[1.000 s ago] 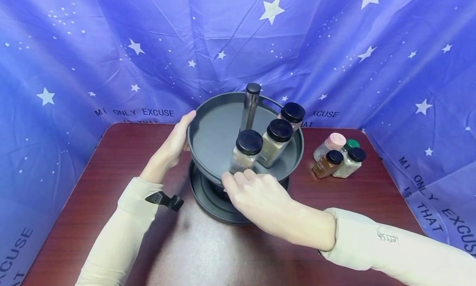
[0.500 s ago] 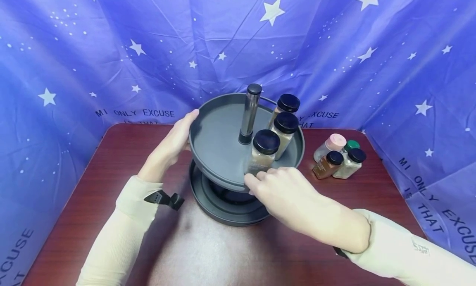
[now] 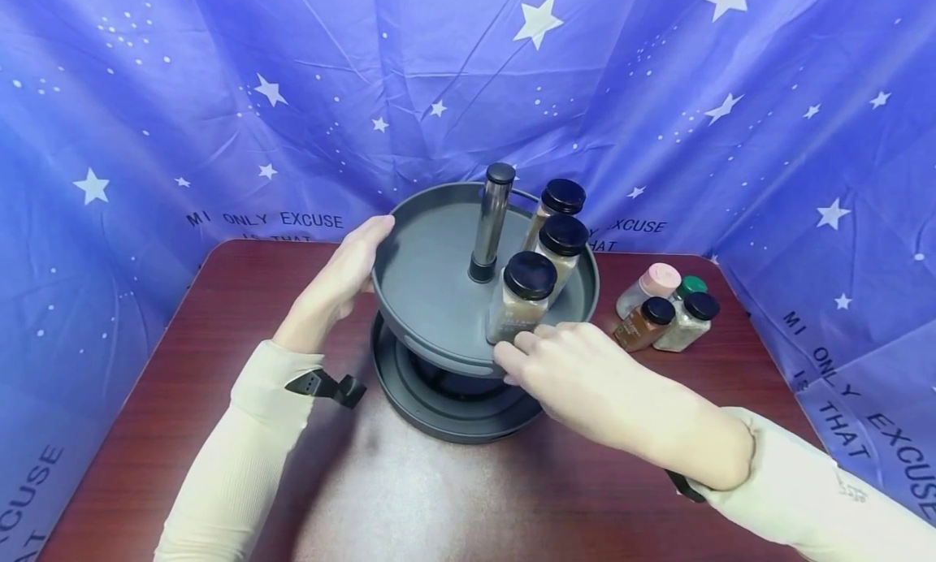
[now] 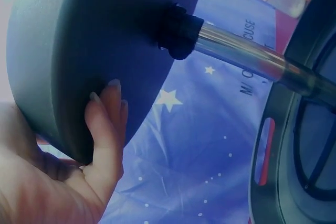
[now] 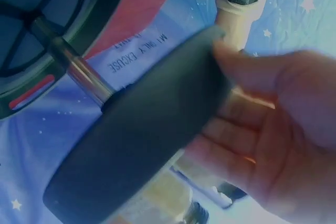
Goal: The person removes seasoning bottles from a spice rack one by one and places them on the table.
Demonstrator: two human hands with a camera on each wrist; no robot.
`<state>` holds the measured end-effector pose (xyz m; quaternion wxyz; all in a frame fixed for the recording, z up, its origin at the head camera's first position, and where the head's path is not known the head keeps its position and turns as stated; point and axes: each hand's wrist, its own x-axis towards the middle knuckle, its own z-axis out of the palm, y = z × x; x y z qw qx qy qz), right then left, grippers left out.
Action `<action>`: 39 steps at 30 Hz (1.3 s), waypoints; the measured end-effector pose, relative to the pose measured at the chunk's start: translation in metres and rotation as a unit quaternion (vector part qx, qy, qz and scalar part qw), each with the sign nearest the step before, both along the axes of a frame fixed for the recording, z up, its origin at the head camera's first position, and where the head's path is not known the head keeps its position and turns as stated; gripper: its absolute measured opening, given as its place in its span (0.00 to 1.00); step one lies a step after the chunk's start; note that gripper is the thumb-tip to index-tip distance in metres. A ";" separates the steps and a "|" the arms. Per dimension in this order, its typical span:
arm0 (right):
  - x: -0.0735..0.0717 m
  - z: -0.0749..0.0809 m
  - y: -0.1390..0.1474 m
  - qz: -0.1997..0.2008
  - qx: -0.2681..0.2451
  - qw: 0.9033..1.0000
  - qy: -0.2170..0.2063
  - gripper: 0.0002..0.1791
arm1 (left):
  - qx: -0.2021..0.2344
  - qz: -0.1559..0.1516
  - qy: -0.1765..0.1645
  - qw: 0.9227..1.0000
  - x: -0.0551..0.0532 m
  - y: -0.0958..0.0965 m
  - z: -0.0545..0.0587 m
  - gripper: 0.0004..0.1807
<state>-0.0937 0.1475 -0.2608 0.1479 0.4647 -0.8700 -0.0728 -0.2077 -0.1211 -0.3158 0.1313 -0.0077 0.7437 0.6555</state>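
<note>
One tray (image 3: 431, 290), underside (image 4: 128, 40) in left wrist view

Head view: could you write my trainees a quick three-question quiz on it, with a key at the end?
1. How many black-capped jars stand on the upper tray?
2. True or false: the left hand holds the upper tray at its edge.
3. Which cap colour shows among the bottles on the table? A yellow, B green, C orange.

Key: 1. Three. 2. True. 3. B.
</note>
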 end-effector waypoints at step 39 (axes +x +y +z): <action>-0.044 0.078 0.075 -0.107 -0.089 0.933 -0.332 0.17 | 0.037 0.015 0.015 0.999 -0.001 -0.002 -0.009 0.26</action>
